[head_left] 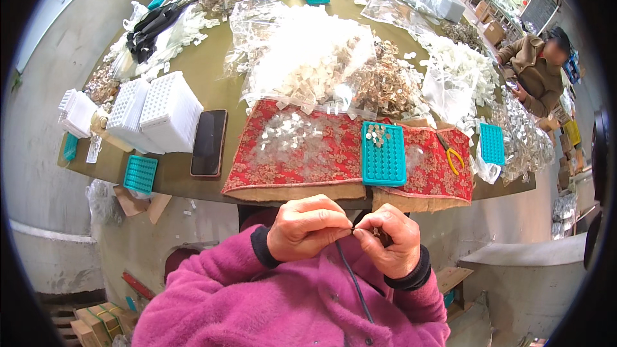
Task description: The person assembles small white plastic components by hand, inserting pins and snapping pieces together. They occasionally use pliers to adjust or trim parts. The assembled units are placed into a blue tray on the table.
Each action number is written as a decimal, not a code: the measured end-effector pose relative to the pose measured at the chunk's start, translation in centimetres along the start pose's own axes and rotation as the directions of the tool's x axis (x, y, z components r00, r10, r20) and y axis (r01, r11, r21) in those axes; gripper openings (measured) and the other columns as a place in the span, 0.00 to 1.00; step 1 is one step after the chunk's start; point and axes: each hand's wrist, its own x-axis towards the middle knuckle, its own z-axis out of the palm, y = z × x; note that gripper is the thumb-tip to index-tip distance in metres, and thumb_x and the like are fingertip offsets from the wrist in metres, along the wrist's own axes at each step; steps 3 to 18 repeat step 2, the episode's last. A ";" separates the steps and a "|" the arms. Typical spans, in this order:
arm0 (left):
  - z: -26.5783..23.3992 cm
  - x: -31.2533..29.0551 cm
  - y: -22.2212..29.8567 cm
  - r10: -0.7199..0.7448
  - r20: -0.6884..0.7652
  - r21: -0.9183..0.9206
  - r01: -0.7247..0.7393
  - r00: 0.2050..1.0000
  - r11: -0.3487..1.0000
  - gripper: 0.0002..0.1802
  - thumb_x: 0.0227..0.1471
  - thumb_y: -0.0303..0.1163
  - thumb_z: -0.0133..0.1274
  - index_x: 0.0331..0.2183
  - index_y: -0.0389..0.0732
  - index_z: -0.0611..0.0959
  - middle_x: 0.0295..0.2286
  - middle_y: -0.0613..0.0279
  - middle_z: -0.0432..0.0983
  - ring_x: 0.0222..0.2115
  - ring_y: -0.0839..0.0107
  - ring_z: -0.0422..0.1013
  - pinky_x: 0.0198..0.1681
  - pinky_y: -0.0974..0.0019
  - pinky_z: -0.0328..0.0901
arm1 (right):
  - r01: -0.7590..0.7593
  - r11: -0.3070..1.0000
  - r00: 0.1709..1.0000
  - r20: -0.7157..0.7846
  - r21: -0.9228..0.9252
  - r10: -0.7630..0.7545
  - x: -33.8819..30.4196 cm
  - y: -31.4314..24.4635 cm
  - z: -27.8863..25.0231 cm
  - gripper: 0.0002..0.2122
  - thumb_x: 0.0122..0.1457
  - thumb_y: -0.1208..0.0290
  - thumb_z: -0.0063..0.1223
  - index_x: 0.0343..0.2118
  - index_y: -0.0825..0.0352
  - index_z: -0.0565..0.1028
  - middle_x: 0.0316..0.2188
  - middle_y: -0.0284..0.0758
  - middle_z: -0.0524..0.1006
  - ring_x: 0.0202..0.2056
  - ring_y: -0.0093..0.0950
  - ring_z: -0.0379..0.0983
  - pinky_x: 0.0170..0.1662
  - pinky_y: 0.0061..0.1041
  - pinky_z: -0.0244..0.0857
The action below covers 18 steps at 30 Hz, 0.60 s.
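Note:
My left hand is closed in a pinch, its thumb and finger meeting the fingertips of my right hand in front of my chest. Something tiny and dark sits between the fingertips, too small to name. Under the curled fingers of my right hand shows a brownish bit that I cannot make out. Just beyond the hands, a teal tray with rows of round pits lies on a red patterned cloth. Several small round metal pieces rest at its far end. Pliers with yellow handles lie to its right.
White bits lie scattered on the cloth. Behind it are heaps of clear pieces and brownish metal pieces. A phone and stacked white trays stand left. Another person sits at the right.

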 end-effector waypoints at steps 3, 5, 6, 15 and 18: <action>-0.3 -0.2 0.1 -0.059 -0.029 -0.066 0.057 0.998 0.996 0.10 0.51 0.21 0.68 0.38 0.37 0.87 0.32 0.56 0.81 0.30 0.63 0.79 0.32 0.63 0.74 | 0.005 1.000 1.000 0.005 -0.009 -0.005 0.3 -0.1 -0.3 0.07 0.53 0.83 0.66 0.33 0.68 0.81 0.26 0.31 0.74 0.23 0.21 0.68 0.27 0.22 0.62; -0.3 -0.2 0.1 -0.059 -0.029 -0.066 0.057 0.998 0.996 0.10 0.51 0.21 0.68 0.38 0.37 0.87 0.32 0.56 0.81 0.30 0.63 0.79 0.32 0.63 0.74 | 0.005 1.000 1.000 0.005 -0.009 -0.005 0.3 -0.1 -0.3 0.07 0.53 0.83 0.66 0.33 0.68 0.81 0.26 0.31 0.74 0.23 0.21 0.68 0.27 0.22 0.62; -0.3 -0.2 0.1 -0.059 -0.029 -0.066 0.057 0.998 0.996 0.10 0.51 0.21 0.68 0.38 0.37 0.87 0.32 0.56 0.81 0.30 0.63 0.79 0.32 0.63 0.74 | 0.005 1.000 1.000 0.005 -0.009 -0.005 0.3 -0.1 -0.3 0.07 0.53 0.83 0.66 0.33 0.68 0.81 0.26 0.31 0.74 0.23 0.21 0.68 0.27 0.22 0.62; -0.3 -0.2 0.1 -0.059 -0.029 -0.066 0.057 0.998 0.996 0.10 0.51 0.21 0.68 0.38 0.37 0.87 0.32 0.56 0.81 0.30 0.63 0.79 0.32 0.63 0.74 | 0.005 1.000 1.000 0.005 -0.009 -0.005 0.3 -0.1 -0.3 0.07 0.53 0.83 0.66 0.33 0.68 0.81 0.26 0.31 0.74 0.23 0.21 0.68 0.27 0.22 0.62; -0.3 -0.2 0.1 -0.059 -0.029 -0.066 0.057 0.998 0.996 0.10 0.51 0.21 0.68 0.38 0.37 0.87 0.32 0.56 0.81 0.30 0.63 0.79 0.32 0.63 0.74 | 0.005 1.000 1.000 0.005 -0.009 -0.005 0.3 -0.1 -0.3 0.07 0.53 0.83 0.66 0.33 0.68 0.81 0.26 0.31 0.74 0.23 0.21 0.68 0.27 0.22 0.62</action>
